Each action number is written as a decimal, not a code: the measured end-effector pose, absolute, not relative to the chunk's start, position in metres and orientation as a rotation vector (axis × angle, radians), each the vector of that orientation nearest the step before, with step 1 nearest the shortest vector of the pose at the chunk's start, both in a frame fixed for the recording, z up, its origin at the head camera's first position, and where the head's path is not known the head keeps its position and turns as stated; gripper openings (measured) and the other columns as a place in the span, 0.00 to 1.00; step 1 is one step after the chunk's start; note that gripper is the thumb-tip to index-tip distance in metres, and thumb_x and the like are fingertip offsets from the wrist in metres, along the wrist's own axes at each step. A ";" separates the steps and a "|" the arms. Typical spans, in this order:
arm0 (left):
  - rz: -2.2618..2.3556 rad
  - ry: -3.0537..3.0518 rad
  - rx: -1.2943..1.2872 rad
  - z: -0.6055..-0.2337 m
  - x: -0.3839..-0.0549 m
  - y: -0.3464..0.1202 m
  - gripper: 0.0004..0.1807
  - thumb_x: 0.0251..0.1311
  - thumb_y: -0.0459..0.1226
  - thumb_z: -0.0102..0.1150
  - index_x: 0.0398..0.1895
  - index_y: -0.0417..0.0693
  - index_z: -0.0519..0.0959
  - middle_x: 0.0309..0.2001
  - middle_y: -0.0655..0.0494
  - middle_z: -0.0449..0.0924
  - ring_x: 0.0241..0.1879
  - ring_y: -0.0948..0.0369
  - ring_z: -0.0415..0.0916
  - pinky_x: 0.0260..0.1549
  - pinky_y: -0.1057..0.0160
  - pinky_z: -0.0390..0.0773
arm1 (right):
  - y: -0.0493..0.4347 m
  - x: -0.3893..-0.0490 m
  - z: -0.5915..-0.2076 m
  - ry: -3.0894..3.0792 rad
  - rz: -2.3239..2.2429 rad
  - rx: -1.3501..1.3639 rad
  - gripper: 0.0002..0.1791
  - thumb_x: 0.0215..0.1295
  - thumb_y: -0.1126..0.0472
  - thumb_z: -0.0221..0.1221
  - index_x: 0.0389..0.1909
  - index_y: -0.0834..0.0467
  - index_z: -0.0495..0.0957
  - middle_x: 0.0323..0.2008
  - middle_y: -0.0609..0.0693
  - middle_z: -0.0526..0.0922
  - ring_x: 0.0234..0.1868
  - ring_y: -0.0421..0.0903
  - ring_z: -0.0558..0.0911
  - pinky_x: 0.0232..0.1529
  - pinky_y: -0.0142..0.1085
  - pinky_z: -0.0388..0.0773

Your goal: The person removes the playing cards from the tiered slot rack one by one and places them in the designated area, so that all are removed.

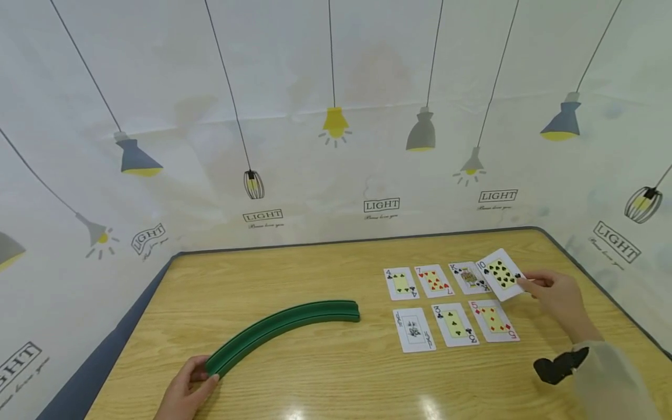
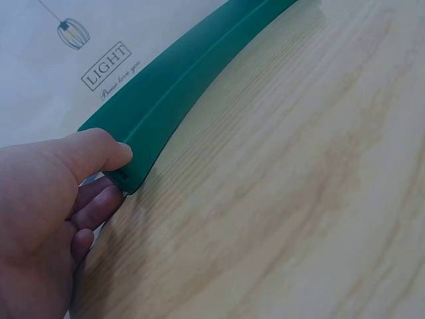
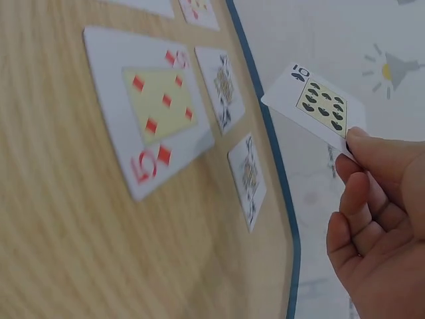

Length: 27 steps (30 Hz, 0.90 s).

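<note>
My right hand pinches the ten of spades by one corner between thumb and fingers. In the right wrist view that ten is raised off the table, and a face card lies beneath, hidden from the head view. My left hand grips the near end of a green curved card holder, thumb on top; the left wrist view shows the other fingers curled at the end of the holder. Near the right hand lie the king and the five of diamonds.
Face up on the wooden table lie the four of clubs, seven of hearts, joker and three of clubs. A lamp-patterned wall covering stands around the table's back and sides.
</note>
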<state>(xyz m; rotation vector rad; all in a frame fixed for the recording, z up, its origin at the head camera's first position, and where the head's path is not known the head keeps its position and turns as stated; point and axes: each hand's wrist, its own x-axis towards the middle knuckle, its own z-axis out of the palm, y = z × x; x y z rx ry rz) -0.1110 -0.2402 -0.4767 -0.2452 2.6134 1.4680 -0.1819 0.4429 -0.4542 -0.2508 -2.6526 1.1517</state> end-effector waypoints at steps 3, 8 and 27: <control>1.486 2.595 -0.245 -0.477 -0.110 -0.241 0.24 0.58 0.37 0.59 0.55 0.37 0.67 0.44 0.47 0.74 0.40 0.58 0.70 0.37 0.63 0.72 | 0.458 -0.176 -0.467 -2.638 1.128 -0.270 0.33 0.56 0.37 0.57 0.46 0.63 0.76 0.29 0.50 0.79 0.26 0.42 0.76 0.18 0.35 0.71; 1.506 2.571 -0.245 -0.477 -0.111 -0.241 0.24 0.58 0.38 0.59 0.55 0.37 0.67 0.45 0.47 0.73 0.41 0.57 0.69 0.38 0.63 0.72 | 0.455 -0.155 -0.457 -2.685 1.129 -0.364 0.32 0.60 0.44 0.57 0.48 0.71 0.74 0.30 0.54 0.79 0.25 0.43 0.76 0.20 0.37 0.71; 1.513 2.550 -0.250 -0.478 -0.111 -0.242 0.25 0.59 0.39 0.58 0.56 0.37 0.66 0.45 0.47 0.72 0.41 0.57 0.69 0.38 0.61 0.72 | 0.473 -0.133 -0.457 -2.933 1.108 -0.580 0.40 0.54 0.37 0.59 0.48 0.74 0.74 0.45 0.70 0.75 0.44 0.64 0.73 0.41 0.50 0.70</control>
